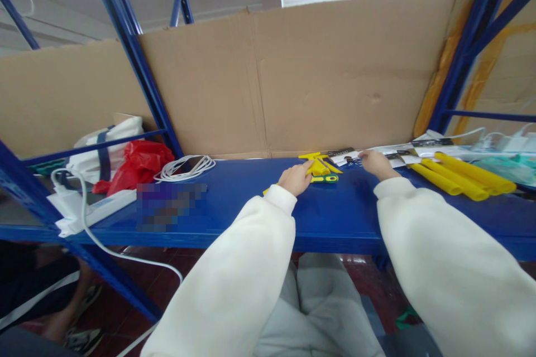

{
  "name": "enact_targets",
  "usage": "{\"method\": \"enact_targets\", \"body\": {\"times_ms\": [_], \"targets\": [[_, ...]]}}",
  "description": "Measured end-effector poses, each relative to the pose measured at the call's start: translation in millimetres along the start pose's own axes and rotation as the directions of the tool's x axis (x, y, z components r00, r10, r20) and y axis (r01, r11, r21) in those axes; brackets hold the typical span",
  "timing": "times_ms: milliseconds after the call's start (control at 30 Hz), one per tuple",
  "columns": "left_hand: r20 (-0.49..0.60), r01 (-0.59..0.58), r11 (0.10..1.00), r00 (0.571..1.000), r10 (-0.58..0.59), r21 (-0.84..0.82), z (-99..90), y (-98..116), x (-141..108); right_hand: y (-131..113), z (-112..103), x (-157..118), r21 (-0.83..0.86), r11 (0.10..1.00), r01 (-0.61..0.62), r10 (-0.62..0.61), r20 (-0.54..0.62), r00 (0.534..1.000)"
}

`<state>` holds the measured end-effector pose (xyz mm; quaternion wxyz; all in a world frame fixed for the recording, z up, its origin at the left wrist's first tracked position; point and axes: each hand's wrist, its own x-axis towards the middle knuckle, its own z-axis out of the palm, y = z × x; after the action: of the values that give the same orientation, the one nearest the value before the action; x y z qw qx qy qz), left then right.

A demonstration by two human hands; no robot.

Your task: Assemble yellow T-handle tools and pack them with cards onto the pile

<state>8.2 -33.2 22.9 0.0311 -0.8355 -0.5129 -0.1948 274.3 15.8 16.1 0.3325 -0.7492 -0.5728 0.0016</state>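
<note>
On the blue shelf, my left hand (295,179) is closed at the near side of a small pile of yellow pieces (319,167); what its fingers hold is too small to name. A yellow and green handled tool (325,178) lies just right of that hand. My right hand (376,164) reaches to black and white packets (347,157) at the back, its fingers pressed together at their right end. Whether it grips one of them is unclear. Several yellow tubes (460,175) lie to the right of my right hand.
A blue shelf (234,201) backed by cardboard (335,78) spans the view. At left are a coiled white cable (186,168), a red bag (140,164) and a white power strip (106,209). A person's leg (42,290) shows at lower left.
</note>
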Motion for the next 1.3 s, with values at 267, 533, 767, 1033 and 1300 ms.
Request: {"method": "enact_targets", "body": {"times_ms": [267,533,767,1033,1300], "targets": [[-0.113,0.049,0.992,0.992,-0.062,-0.113,-5.2,0,-1,14,3,-6,-0.307,0.952,-0.003,0.036,0.102,0.994],[-0.395,-0.068,0.831,0.899,-0.189,-0.552,-6.1,-15,18,9,5,-6,-0.410,0.907,0.096,-0.012,0.203,0.979],[-0.089,0.022,0.255,0.904,-0.418,-0.967,-16.7,-6,16,16,17,10,-0.452,0.886,0.104,-0.022,0.183,0.983],[0.227,0.249,0.037,0.929,-0.292,-0.968,-21.9,1,7,16,24,21,-0.364,0.925,0.108,0.011,0.309,0.951],[0.409,0.437,0.084,0.883,-0.233,-0.896,-18.1,3,6,-14,19,4,-0.189,0.969,0.161,-0.119,0.216,0.969]]}}
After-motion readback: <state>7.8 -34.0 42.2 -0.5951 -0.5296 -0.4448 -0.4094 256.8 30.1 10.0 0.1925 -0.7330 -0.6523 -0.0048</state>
